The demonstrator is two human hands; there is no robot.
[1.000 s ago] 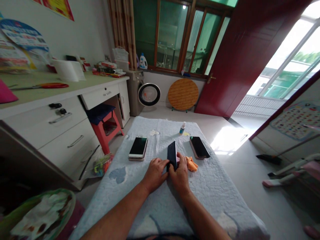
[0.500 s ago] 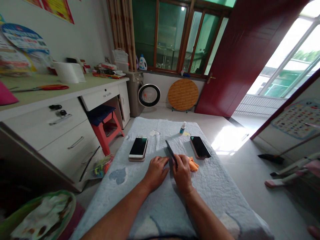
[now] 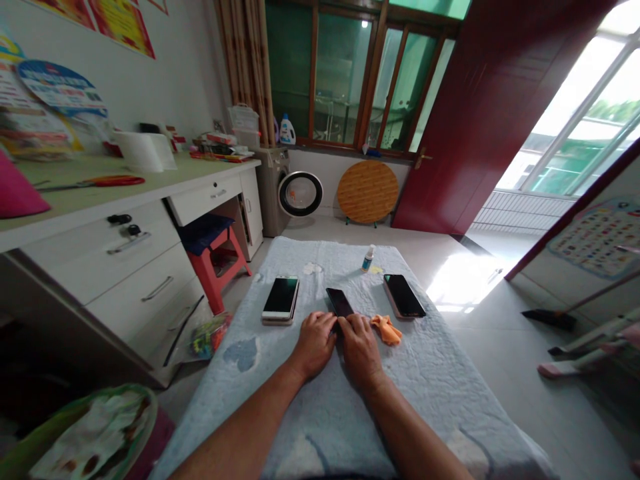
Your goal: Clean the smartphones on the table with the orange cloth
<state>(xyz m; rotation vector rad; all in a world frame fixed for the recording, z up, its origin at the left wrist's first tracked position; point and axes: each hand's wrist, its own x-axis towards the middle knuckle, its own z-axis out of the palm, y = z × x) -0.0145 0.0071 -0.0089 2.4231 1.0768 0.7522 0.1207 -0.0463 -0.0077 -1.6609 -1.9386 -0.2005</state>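
A dark smartphone [image 3: 339, 302] lies between my hands at the middle of the cloth-covered table, its far end showing and its near end covered by my fingers. My left hand [image 3: 316, 343] grips its near left edge with bent fingers. On the other side, my right hand [image 3: 360, 345] has its fingers curled over the near right part of the phone. Just right of that hand sits a crumpled orange cloth [image 3: 387, 330]. A white-framed smartphone [image 3: 281, 297] rests on another phone to the left. To the right is a black-screened smartphone [image 3: 404, 295].
A small spray bottle [image 3: 368, 259] stands near the far edge of the blue-grey table cover [image 3: 430, 393]. A desk [image 3: 200, 180] and a red stool [image 3: 215, 260] are on the left. A waste bin [image 3: 150, 427] stands at lower left.
The phone has gone from tilted on edge in my right hand to lying flatter, screen up. My left hand has closed in on it. The orange cloth now shows fully beside my right hand.
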